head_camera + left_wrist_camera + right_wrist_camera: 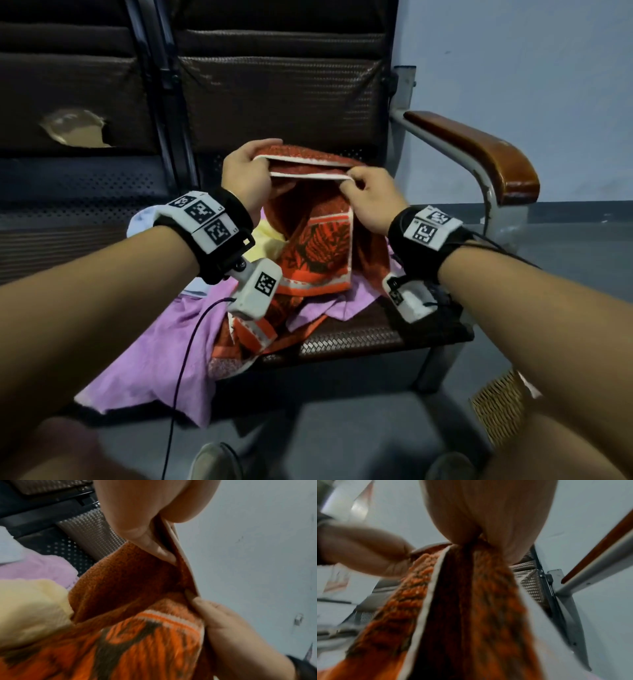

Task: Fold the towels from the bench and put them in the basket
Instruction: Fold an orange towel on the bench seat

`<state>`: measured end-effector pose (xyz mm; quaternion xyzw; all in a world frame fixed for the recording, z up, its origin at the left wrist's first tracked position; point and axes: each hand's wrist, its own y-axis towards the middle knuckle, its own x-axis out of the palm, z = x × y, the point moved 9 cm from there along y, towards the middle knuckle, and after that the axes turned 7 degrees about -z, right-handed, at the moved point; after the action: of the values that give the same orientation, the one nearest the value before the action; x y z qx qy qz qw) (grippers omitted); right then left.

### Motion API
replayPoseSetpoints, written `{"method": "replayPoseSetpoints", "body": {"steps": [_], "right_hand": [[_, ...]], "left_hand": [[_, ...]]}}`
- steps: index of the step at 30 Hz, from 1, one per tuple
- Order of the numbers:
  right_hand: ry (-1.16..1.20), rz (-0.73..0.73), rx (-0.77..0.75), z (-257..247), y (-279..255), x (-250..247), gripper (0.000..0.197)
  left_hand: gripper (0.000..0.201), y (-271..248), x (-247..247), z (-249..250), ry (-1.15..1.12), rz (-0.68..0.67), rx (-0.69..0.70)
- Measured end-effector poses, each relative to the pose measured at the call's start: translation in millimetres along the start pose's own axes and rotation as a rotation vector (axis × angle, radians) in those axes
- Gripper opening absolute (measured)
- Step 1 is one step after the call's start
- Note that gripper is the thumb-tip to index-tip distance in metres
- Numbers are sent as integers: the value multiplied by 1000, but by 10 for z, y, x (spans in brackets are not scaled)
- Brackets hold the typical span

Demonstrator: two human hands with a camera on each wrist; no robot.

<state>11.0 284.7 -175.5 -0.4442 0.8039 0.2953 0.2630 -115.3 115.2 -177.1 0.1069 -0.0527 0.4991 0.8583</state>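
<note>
- Head view: the left hand (245, 171) and the right hand (368, 197) each pinch the white-trimmed top edges of the orange towel (315, 240), held up above the surface (359, 337), over its right part near the armrest (479, 150).
- Two trimmed edges lie one above the other between the hands. The left hand's thumb rests on the upper edge with fingers curled beneath; the right hand's thumb and fingers are clamped on the lower edge.
- The rest of the towel hangs down from the hands, and its lower end trails onto the surface and over the front edge.
- Risk: the two edges are not lined up, so a fold made now would likely come out crooked, with one layer sticking past the other.
- Risk: the right hand grips only a narrow strip of trim; a tug to straighten the cloth could pull it free and let that side drop.
- Risk: the trailing end lies across the purple towel (154, 349), with a yellow towel (265, 241) just behind. Lifting could drag the purple one further over the front edge, where part of it already hangs.
- The basket (496, 407) sits on the floor, down past the right front corner and partly hidden by the right forearm, so the carry would need care.
</note>
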Motion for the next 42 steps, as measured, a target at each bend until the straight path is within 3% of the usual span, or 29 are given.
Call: {"method": "replayPoseSetpoints", "body": {"steps": [2, 6, 9, 12, 17, 20, 27, 29, 34, 39, 42], "right_hand": [[-62, -93, -2, 31, -74, 118, 41], [60, -327, 125, 241, -272, 530, 38], [-168, -507, 107, 337, -410, 772, 29], [-276, -558, 166, 477, -400, 714, 28], [-466, -475, 293, 711, -346, 421, 36], [-503, -289, 351, 715, -266, 160, 29], [-345, 68, 110, 271, -127, -324, 30], [-272, 134, 39, 156, -115, -435, 39], [-296, 32, -154, 17, -243, -443, 37], [-312, 80, -259, -14, -358, -560, 18], [-324, 119, -249, -3, -333, -685, 14]], "left_hand": [[42, -22, -7, -22, -64, -5, -12], [41, -53, 8, -18, -88, -14, -9], [34, -57, 24, -4, -79, -33, -3], [32, 6, -128, 14, -24, 42, 24], [40, 118, -655, -40, 204, 242, 26], [42, 106, -831, -76, 362, 296, 13], [15, 121, -1065, -17, 500, 285, -28], [19, 101, -1051, 33, 535, 295, 0], [37, 124, -1124, 165, 654, 352, 71], [42, 125, -1002, 16, 439, 116, -59], [33, 19, -785, 126, 344, -42, -6]]}}
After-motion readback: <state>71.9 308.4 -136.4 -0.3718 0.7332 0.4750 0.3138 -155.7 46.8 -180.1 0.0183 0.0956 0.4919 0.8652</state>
